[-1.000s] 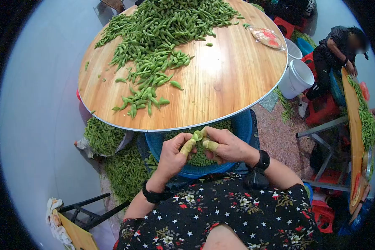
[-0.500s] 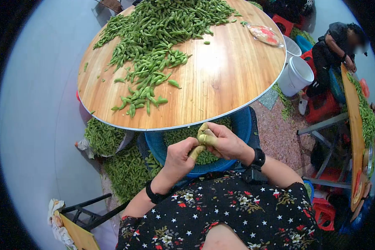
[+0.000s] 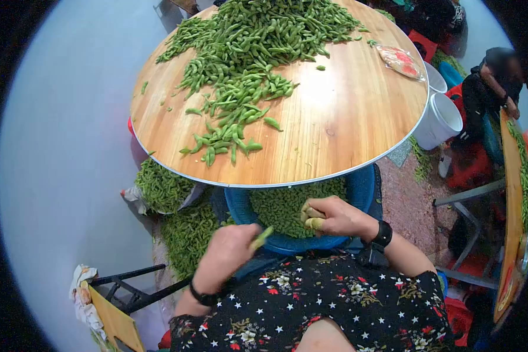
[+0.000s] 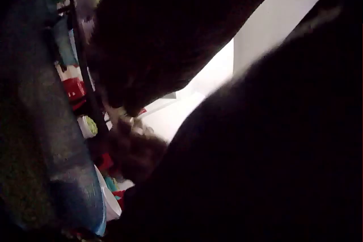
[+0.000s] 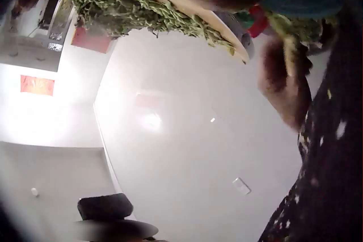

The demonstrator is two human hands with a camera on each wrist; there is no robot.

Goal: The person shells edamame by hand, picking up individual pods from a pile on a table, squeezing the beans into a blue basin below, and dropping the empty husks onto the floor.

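- My left hand (image 3: 226,252) pinches a green pod (image 3: 265,233) (blurred) by the blue tub's (image 3: 362,190) near left.
- My right hand (image 3: 339,217) curls; whether around anything, I cannot tell.

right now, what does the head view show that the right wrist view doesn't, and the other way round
Only the head view: the clear-wrapped packet and the white buckets.
Only the right wrist view: a reddish paper and a small white plate on the wall.
Both: heaped green pods, the left hand and the floral clothing.
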